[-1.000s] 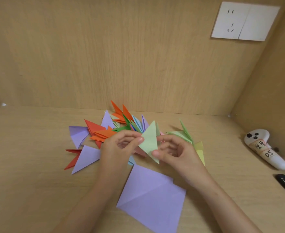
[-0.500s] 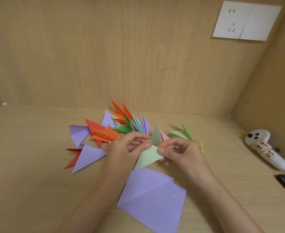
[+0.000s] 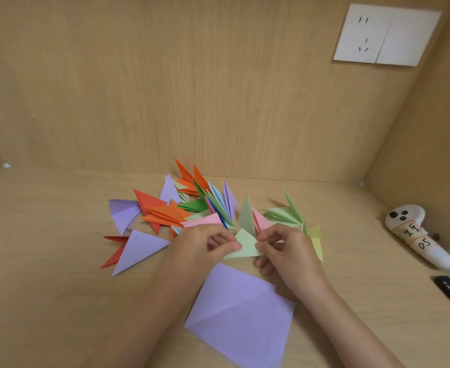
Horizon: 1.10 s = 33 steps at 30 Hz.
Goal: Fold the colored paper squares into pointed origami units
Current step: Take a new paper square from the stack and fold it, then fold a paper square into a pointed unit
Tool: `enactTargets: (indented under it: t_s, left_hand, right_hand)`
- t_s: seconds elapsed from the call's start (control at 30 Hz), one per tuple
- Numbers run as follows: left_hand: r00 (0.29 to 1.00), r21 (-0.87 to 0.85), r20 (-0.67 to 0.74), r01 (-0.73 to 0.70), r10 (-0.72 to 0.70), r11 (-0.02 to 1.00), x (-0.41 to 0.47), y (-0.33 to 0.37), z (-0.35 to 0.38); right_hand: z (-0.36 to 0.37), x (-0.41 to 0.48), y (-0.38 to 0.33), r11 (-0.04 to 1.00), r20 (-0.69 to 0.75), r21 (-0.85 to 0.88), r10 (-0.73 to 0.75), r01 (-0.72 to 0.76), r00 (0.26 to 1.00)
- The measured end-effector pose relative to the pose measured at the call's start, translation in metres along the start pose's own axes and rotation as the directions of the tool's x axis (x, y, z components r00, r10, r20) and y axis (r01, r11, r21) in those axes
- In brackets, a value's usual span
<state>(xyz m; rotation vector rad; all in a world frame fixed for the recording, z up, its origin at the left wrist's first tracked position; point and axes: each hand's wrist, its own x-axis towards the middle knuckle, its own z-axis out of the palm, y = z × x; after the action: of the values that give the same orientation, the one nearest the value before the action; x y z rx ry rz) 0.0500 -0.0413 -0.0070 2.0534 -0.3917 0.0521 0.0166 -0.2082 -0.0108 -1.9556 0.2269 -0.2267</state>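
Papers laid out on the desk (image 3: pixel 45 288)
From the held paper (image 3: pixel 245 245): folded pile (image 3: pixel 192 208) at eleven o'clock, flat sheet (image 3: pixel 242 322) at six, controller (image 3: pixel 428 251) at three.

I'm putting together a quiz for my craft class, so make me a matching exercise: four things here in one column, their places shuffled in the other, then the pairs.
Things: 1 light green paper; 2 large purple sheet; 3 white controller; 4 wall socket.
Places: A on the back wall; B pinched between left hand and right hand; C flat on the desk, nearest the person; D beside the right side wall.
Pairs: 1-B; 2-C; 3-D; 4-A.
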Motion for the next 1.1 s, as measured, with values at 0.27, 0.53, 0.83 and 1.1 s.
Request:
enactTargets:
  t_s: [0.27, 0.53, 0.83, 1.1]
  left_hand:
    - [0.945, 0.309, 0.328, -0.089, -0.018, 0.947, -0.001, -0.003, -0.012]
    - [0.945, 0.214, 0.328, -0.072, -0.002, 0.974, -0.002, -0.002, -0.009]
    - [0.989, 0.011, 0.12, -0.087, 0.085, 0.996, 0.002, -0.003, -0.004]
    - [0.994, 0.026, -0.014, -0.112, 0.113, 0.993, 0.004, -0.004, -0.005]
  right_hand:
    - [-0.002, 0.005, 0.01, 0.964, -0.126, -0.246, -0.134, 0.099, 0.983]
    - [-0.006, 0.007, 0.01, 0.915, -0.171, -0.361, -0.256, 0.181, 0.951]
    - [-0.008, -0.002, -0.008, 0.818, -0.067, -0.304, -0.53, 0.488, 0.845]
    - [-0.007, 0.002, 0.0, 0.627, 0.29, -0.549, -0.477, 0.553, 0.83]
